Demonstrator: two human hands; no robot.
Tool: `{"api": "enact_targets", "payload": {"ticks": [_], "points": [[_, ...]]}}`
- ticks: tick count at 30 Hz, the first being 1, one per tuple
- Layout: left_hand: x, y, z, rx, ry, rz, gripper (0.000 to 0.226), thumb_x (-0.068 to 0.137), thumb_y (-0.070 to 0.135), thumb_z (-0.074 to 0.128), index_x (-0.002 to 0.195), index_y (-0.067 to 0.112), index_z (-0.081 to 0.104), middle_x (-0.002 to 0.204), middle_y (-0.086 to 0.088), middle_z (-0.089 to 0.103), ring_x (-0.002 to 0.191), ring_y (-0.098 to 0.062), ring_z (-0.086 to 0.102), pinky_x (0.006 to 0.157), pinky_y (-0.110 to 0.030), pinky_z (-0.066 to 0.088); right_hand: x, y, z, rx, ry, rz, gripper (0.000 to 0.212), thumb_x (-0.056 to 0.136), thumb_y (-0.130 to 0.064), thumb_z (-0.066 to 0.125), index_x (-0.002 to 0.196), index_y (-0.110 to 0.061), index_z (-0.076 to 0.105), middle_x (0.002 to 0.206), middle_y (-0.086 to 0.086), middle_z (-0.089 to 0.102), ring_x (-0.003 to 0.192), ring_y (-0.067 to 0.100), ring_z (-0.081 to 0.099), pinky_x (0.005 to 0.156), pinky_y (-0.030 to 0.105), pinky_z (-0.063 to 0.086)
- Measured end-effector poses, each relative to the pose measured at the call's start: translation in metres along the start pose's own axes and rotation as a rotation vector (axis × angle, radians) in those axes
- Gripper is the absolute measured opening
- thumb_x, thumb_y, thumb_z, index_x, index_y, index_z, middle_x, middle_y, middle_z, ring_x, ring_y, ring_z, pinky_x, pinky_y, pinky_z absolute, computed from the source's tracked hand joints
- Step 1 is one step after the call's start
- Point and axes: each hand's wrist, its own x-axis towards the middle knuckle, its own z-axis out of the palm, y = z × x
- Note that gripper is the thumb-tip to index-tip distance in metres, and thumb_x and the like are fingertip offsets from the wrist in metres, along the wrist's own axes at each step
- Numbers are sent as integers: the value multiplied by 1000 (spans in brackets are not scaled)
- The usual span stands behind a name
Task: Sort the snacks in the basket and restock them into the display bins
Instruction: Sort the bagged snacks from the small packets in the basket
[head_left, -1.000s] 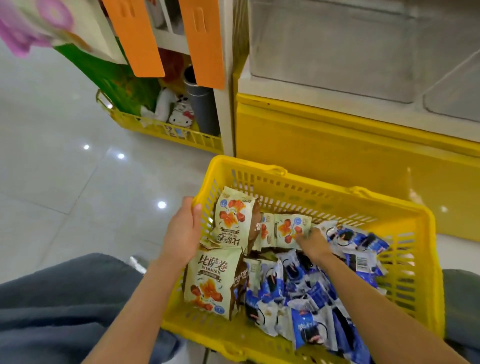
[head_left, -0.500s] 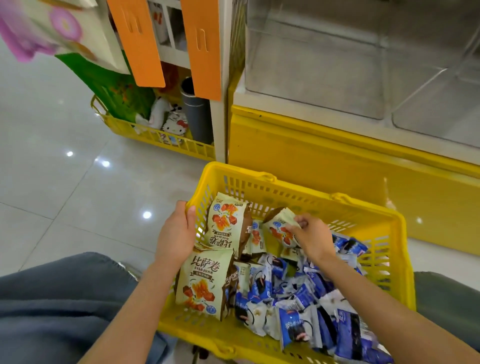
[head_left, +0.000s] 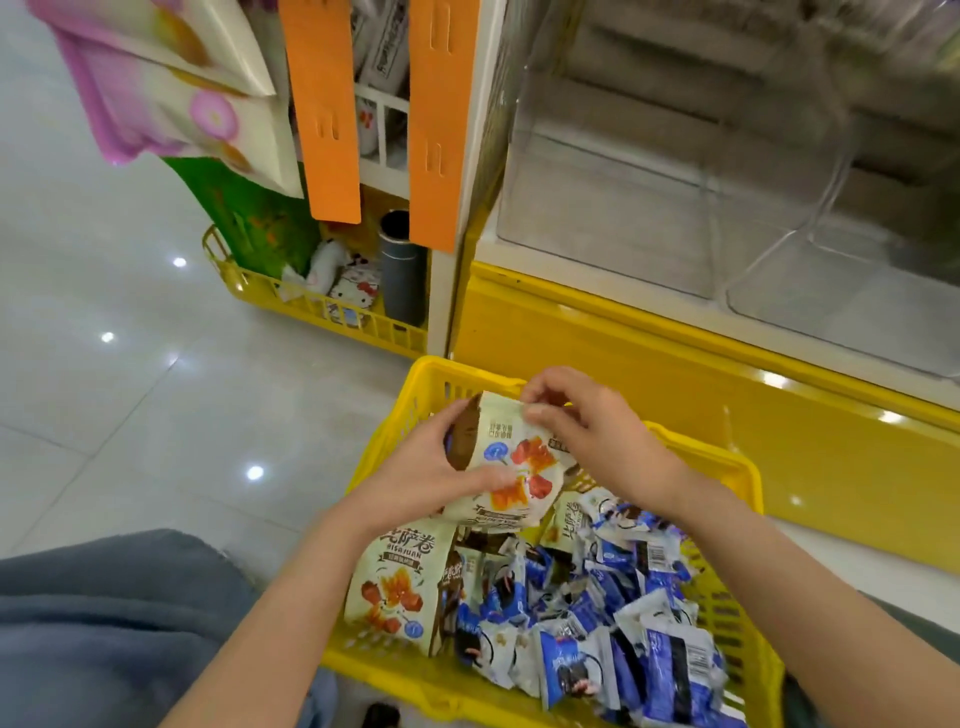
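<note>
A yellow plastic basket (head_left: 748, 551) sits in front of me, holding cream pizza-roll snack bags and several blue-and-white snack packets (head_left: 597, 623). My left hand (head_left: 426, 467) grips a stack of cream snack bags (head_left: 514, 467) from the left, thumb across the front, above the basket's far left corner. My right hand (head_left: 587, 426) pinches the top edge of the same stack. Another cream bag (head_left: 395, 587) stands against the basket's left wall. Clear display bins (head_left: 649, 208) stand beyond the basket, on top of a yellow cabinet.
The yellow cabinet front (head_left: 649, 374) runs behind the basket. To the left, a second yellow basket (head_left: 311, 306) on the floor holds a grey cylinder (head_left: 402, 270) and small toys. Orange strips (head_left: 322, 114) and hanging snack bags (head_left: 171, 78) are at upper left. My grey-clad knee (head_left: 104, 623) is lower left.
My left hand left the basket's rim and took hold of the cream bags. My right hand brought a small cream bag over to that stack. The stack is lifted higher.
</note>
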Motion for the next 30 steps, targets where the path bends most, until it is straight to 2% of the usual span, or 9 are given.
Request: {"api": "enact_targets", "payload": {"ticks": [3, 7, 11, 13, 16, 19, 24, 28, 30], "points": [[2, 1, -5, -180, 232, -20, 28, 75, 31, 73, 98, 34, 56, 81, 24, 70, 74, 2, 67, 55, -11, 49, 4, -1, 12, 331, 257, 180, 20, 93, -28, 52, 112, -21, 53, 105, -10, 55, 91, -5, 55, 68, 10, 47], [5, -9, -14, -192, 356, -67, 9, 87, 39, 56, 95, 35, 53, 77, 26, 69, 71, 3, 67, 52, -10, 48, 1, 3, 54, 719, 34, 508, 74, 70, -56, 61, 131, -21, 39, 120, -4, 60, 97, 6, 65, 74, 20, 55], [0, -43, -35, 275, 416, -122, 38, 94, 43, 40, 119, 19, 54, 113, 1, 61, 105, -14, 58, 86, -30, 48, 10, 23, 85, 780, 82, 665, 55, 78, -44, 68, 123, -18, 48, 110, 1, 68, 93, 15, 69, 79, 30, 56], [-5, -68, -47, 561, 483, -193, 40, 97, 30, 38, 130, 10, 46, 127, -12, 49, 118, -27, 47, 100, -42, 38, 21, 36, 99, 710, 220, 714, 40, 83, -41, 66, 113, -16, 55, 107, 4, 69, 93, 18, 68, 83, 35, 55], [-16, -98, -49, 498, 323, -375, 42, 100, 34, 30, 121, 7, 54, 120, -15, 55, 111, -28, 53, 93, -34, 40, 39, 48, 124, 593, 315, 755, 26, 87, -36, 62, 97, -12, 61, 100, 8, 69, 95, 25, 66, 87, 45, 53], [-21, -108, -42, 436, 348, -352, 48, 98, 44, 23, 104, 12, 58, 99, -7, 64, 88, -19, 56, 76, -27, 37, 45, 55, 145, 486, 194, 776, 51, 90, -43, 56, 123, -5, 48, 115, 12, 63, 106, 29, 62, 91, 46, 50], [-24, -110, -39, 531, 411, -276, 40, 95, 51, 21, 91, 25, 51, 74, 12, 56, 70, -6, 54, 58, -20, 36, 31, 78, 151, 143, 57, 642, 71, 89, -47, 54, 140, -4, 30, 141, 12, 41, 132, 26, 39, 105, 41, 40], [-20, -102, -43, 582, 365, -295, 40, 98, 42, 27, 97, 15, 56, 82, -3, 63, 79, -20, 61, 68, -32, 47, 14, 96, 125, 272, -91, 572, 54, 92, -43, 49, 138, -17, 37, 122, -2, 56, 102, 16, 59, 91, 38, 51], [-17, -93, -45, 577, 404, -296, 31, 98, 34, 36, 105, 12, 58, 93, -8, 65, 88, -23, 61, 77, -34, 48, -3, 117, 101, 120, -84, 541, 49, 94, -40, 47, 136, -18, 40, 116, -3, 57, 95, 12, 57, 84, 30, 49]]}}
